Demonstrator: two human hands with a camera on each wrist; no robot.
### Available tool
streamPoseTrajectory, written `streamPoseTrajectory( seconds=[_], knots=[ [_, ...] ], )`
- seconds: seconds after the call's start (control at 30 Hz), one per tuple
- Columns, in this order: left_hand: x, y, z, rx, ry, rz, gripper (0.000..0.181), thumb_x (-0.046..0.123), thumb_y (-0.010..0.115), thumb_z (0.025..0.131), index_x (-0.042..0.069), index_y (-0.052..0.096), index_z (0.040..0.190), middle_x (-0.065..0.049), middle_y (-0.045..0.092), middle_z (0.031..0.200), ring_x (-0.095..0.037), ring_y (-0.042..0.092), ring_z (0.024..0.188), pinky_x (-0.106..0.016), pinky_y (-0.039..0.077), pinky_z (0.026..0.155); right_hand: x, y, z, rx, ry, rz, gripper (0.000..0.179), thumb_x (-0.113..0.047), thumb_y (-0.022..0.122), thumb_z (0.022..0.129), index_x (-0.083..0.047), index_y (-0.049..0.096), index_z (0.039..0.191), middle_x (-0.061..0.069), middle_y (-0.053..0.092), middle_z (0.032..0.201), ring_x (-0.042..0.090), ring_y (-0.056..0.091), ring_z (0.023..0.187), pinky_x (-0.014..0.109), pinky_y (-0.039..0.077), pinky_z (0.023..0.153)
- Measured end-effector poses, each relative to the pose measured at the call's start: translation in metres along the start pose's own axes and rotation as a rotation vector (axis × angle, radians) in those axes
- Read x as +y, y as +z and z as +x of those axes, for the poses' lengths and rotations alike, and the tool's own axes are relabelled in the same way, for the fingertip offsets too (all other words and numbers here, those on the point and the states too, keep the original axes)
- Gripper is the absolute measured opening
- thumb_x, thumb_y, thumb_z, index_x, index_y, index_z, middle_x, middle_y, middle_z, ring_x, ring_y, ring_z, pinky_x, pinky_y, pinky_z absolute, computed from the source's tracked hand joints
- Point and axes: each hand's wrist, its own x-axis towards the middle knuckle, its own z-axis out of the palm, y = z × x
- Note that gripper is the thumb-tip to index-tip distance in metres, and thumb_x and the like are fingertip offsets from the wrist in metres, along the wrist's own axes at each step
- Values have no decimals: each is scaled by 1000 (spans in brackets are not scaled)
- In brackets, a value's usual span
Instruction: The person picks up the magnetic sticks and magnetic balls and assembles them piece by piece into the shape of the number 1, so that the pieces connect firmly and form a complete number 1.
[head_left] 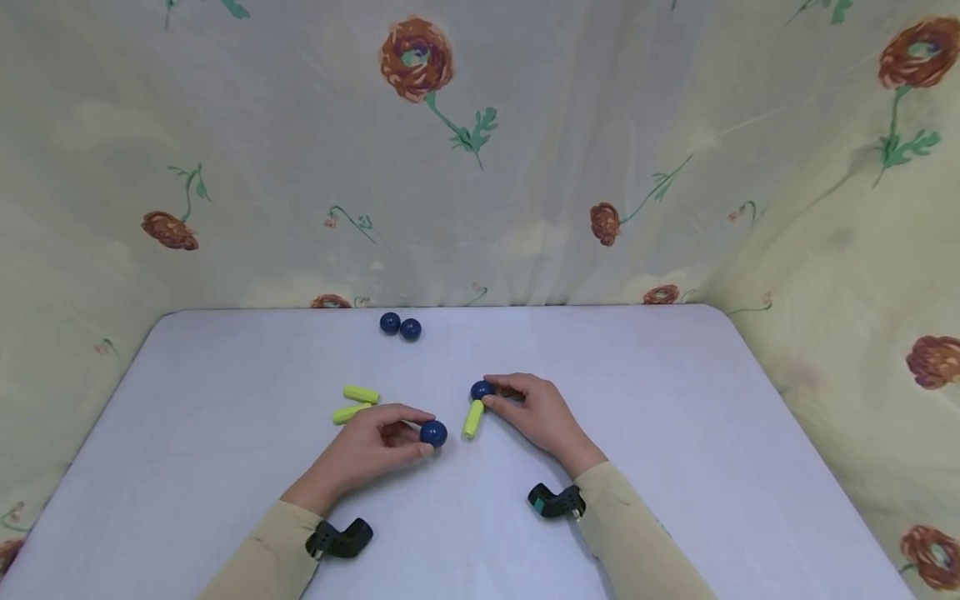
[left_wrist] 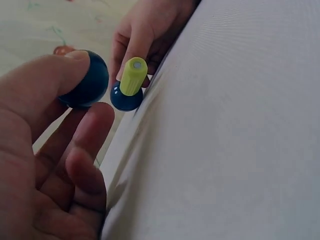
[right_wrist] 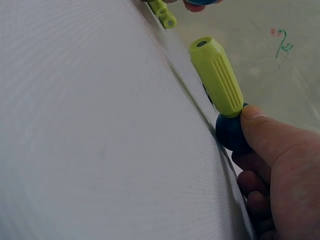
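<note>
My left hand (head_left: 378,444) pinches a dark blue ball (head_left: 433,433) between thumb and fingers. To its right, my right hand (head_left: 538,414) grips a second blue ball (head_left: 482,390) by its side. A yellow-green ribbed stick (head_left: 472,419) is joined end-on to that second ball and points toward the left hand's side. In the right wrist view the stick (right_wrist: 217,77) rises from the ball, with a small dark disc in its free end. The left wrist view shows a grey disc in the same end of the stick (left_wrist: 133,75); the left hand's ball (left_wrist: 89,82) is apart from it.
Two more yellow-green sticks, one (head_left: 362,394) behind the other (head_left: 351,413), lie just beyond the left hand. Farther back, a pair of blue balls (head_left: 400,326) sits near the far edge of the white table (head_left: 637,367). Flowered cloth (head_left: 525,125) hangs behind the table.
</note>
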Motion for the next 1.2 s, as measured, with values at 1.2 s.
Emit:
streamPoseTrajectory(
  seconds=[1.2],
  knots=[
    [3,6,0,-147,132,289,39,39,77,86,30,69,123,20,62,99,-6,55,76,-26,48,67,1,1,0,17,-24,0,39,-50,68,91,-31,69,124,-14,66,118,4,60,106,35,49,91]
  ],
)
